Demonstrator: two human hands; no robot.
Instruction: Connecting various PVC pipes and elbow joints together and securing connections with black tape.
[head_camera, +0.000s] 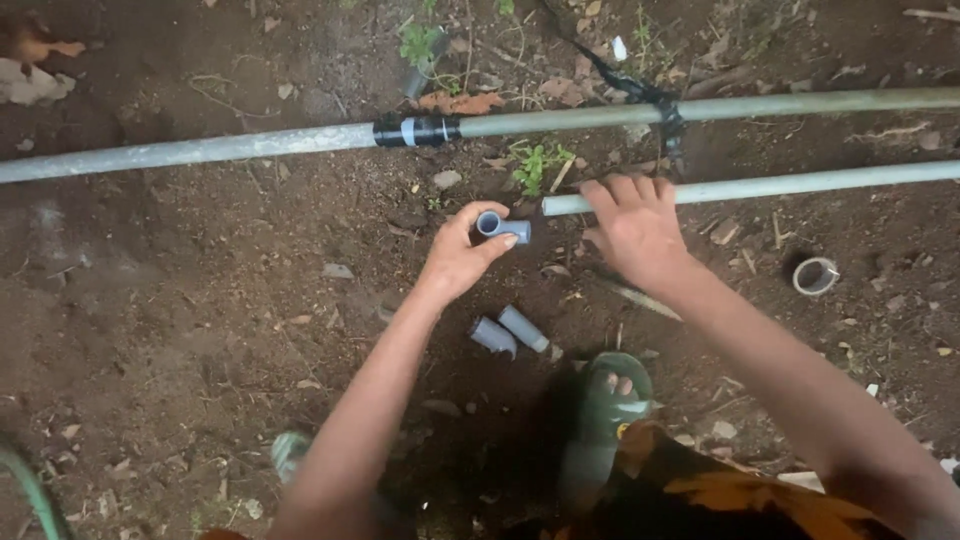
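Left hand (458, 262) pinches small grey pipe fitting (503, 227) between thumb and fingers, open socket toward cut end of thin grey pipe (800, 183). Right hand (635, 228) lies over that pipe near its end, fingers curled on it. Fitting sits just beside pipe end, not yet on. Judgement: keep pipe steady, line socket square with end, push straight. 2 spare grey fittings (510, 333) on soil near sandalled foot (612, 395).

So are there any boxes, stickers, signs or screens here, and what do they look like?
No boxes, signs or screens.
Band: the only thing like a sticker, a narrow white strip around the black joint on the far grey pipe.
Fitting: plain grey, in the left hand, no sticker showing.
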